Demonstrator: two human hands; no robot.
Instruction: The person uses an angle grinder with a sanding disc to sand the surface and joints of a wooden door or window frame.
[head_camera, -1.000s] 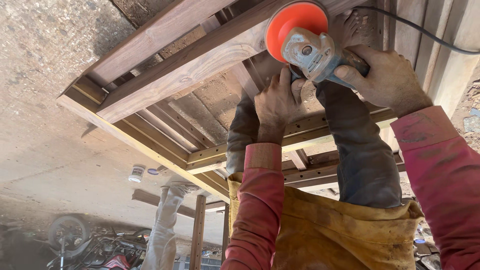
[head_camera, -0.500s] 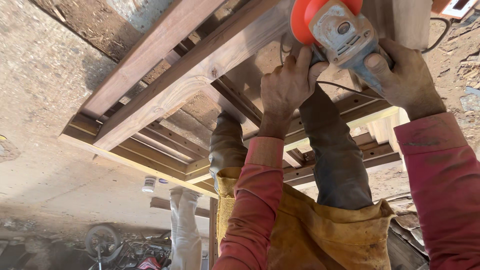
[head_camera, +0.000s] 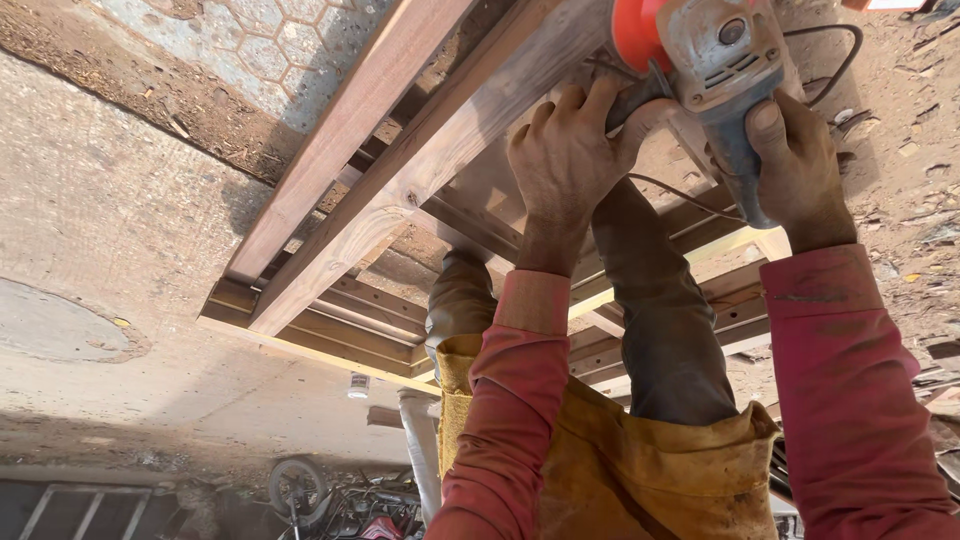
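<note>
both hands close around a grey angle grinder (head_camera: 725, 60) at the top of the head view: the right hand (head_camera: 800, 165) wraps its body, thumb up along the casing, and the left hand (head_camera: 565, 150) grips near the front, fingers curled tight just below the orange disc (head_camera: 635, 30). the disc sits against a long wooden beam (head_camera: 420, 170) of a timber frame (head_camera: 330, 320) that slants across the picture; whether disc and wood actually touch is hard to tell, since the top edge cuts it off. a black cord (head_camera: 830, 60) loops off the grinder to the right. red sleeves (head_camera: 850, 400) cover both arms, with a yellow apron (head_camera: 640, 470) and dark trousers (head_camera: 660, 320) between them. a wheel (head_camera: 295, 487) and a small white jar (head_camera: 358, 385) lie farther off on the concrete floor (head_camera: 120, 250).
</note>
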